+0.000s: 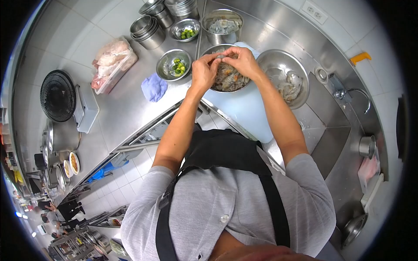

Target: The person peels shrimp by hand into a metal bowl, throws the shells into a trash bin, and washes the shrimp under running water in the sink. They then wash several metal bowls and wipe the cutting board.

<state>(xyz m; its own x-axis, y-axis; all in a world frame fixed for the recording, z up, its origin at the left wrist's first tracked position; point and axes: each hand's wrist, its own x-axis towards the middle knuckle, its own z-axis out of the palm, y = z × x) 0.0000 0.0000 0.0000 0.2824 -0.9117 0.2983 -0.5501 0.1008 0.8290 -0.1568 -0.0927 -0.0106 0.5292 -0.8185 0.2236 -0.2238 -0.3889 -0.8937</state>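
Above a metal bowl (pixel 232 90) heaped with greyish-brown shrimp shells and heads (pixel 230 78), both my hands meet at the fingertips. My left hand (pixel 203 71) and my right hand (pixel 242 63) are closed in a pinch on one small greyish shrimp, mostly hidden by the fingers. Right of the hands, a wider steel bowl (pixel 305 89) contains pale, translucent shrimp (pixel 289 87). Behind them stands a metal pot (pixel 216 39) with more grey shrimp (pixel 223 27). A pale blue cutting board (pixel 244 115) lies under the shell bowl.
Left of the hands are two bowls of green citrus (pixel 178 66), (pixel 187 34), a blue cloth (pixel 154 87) and a plastic container of raw meat (pixel 114 65). Nested steel pots (pixel 148 32) stand at the back. A sink (pixel 324 150) and faucet (pixel 359 93) are on the right.
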